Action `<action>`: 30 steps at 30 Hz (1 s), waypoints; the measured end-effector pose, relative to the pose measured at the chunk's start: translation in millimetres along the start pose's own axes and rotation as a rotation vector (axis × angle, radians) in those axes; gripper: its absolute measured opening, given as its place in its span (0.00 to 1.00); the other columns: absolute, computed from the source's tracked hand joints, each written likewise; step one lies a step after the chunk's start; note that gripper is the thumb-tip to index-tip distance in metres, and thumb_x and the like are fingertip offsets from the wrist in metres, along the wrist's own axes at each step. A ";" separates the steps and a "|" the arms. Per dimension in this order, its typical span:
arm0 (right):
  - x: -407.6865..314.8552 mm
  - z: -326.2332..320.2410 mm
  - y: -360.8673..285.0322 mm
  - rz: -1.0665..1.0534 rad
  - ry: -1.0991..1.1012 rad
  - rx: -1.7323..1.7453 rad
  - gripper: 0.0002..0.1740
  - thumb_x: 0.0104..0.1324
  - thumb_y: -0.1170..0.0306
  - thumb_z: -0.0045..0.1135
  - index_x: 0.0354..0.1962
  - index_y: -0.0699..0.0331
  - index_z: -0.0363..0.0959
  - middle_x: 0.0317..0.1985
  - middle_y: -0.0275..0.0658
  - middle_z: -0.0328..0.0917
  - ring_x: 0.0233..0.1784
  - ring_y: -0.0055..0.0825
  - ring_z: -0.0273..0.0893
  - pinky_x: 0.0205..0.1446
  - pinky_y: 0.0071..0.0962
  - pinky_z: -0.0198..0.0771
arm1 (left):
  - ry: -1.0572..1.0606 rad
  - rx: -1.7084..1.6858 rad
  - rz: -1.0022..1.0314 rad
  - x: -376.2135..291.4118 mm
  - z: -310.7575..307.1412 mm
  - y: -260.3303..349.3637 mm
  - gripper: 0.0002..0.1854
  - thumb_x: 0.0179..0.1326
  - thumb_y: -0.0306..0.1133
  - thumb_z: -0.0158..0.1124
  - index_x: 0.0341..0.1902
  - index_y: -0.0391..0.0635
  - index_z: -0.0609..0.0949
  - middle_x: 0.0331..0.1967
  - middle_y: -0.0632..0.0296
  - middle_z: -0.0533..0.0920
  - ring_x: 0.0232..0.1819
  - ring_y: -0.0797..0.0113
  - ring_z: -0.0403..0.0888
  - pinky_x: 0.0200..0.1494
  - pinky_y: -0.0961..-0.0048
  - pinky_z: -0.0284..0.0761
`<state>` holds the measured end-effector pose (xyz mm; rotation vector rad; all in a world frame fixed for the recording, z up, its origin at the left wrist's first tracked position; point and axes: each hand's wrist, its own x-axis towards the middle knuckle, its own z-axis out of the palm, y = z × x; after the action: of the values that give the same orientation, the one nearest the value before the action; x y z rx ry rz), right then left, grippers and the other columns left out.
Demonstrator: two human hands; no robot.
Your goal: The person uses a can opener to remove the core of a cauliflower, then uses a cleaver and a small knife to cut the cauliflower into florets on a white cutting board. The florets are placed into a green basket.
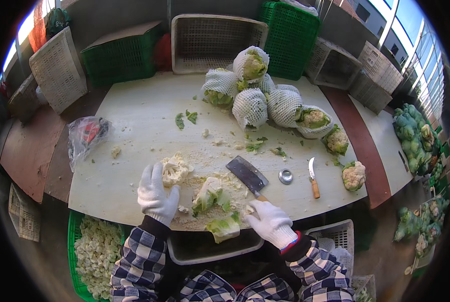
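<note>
My left hand [157, 194], in a white knit glove, rests against a trimmed cauliflower piece [175, 168] on the pale tabletop [134, 113]. My right hand [269, 222], gloved too, is at the near edge beside the wooden handle of a cleaver [247, 174]; the fingers are curled near a small pale piece, and whether they grip it is unclear. Between the hands lie a cauliflower stem with leaves [212, 196] and a leafy offcut [224, 227] overhanging the edge. Right of the cleaver are a round metal object [285, 176] and a curved knife with wooden handle [313, 177].
Net-wrapped cauliflowers [249, 107] are heaped at the back, a bare cauliflower [353, 176] at right. A plastic bag [89, 136] lies left. Below the edge stand a green crate of florets [70, 245] and a dark tub [215, 260]. Crates [293, 37] line the back.
</note>
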<state>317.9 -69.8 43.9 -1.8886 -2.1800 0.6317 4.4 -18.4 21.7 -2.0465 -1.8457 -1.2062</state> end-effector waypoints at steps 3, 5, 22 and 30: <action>23.9 -23.6 65.3 0.239 0.281 -0.247 0.24 0.65 0.57 0.61 0.54 0.59 0.72 0.46 0.51 0.79 0.47 0.52 0.80 0.49 0.49 0.75 | -0.075 -0.008 -0.246 8.3 19.2 -27.7 0.40 0.47 0.34 0.74 0.66 0.39 0.71 0.58 0.39 0.77 0.60 0.42 0.76 0.59 0.54 0.75; 36.0 -39.9 115.0 0.482 0.344 -0.502 0.23 0.64 0.58 0.61 0.54 0.59 0.73 0.50 0.50 0.78 0.51 0.50 0.79 0.52 0.50 0.74 | -0.216 -0.128 -0.430 13.4 29.2 -42.3 0.39 0.49 0.37 0.73 0.66 0.38 0.72 0.58 0.37 0.77 0.62 0.42 0.75 0.61 0.54 0.73; 47.2 -18.3 235.0 0.690 0.578 0.442 0.22 0.62 0.71 0.54 0.55 0.66 0.70 0.38 0.41 0.76 0.32 0.31 0.77 0.35 0.34 0.74 | -0.189 -0.169 -0.357 10.3 40.7 -51.2 0.24 0.53 0.32 0.71 0.55 0.41 0.79 0.49 0.50 0.82 0.50 0.53 0.82 0.54 0.62 0.78; 50.2 -15.9 39.9 0.324 0.196 1.116 0.22 0.62 0.73 0.54 0.55 0.67 0.69 0.36 0.34 0.70 0.27 0.17 0.68 0.24 0.21 0.72 | -0.174 -0.224 0.175 14.3 34.6 -25.7 0.25 0.47 0.21 0.66 0.53 0.46 0.79 0.48 0.52 0.83 0.52 0.47 0.81 0.56 0.57 0.78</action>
<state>351.5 -13.8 34.1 -1.5132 -0.9723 1.2853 -3.3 19.0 -2.9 -2.4468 -1.6186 -1.2737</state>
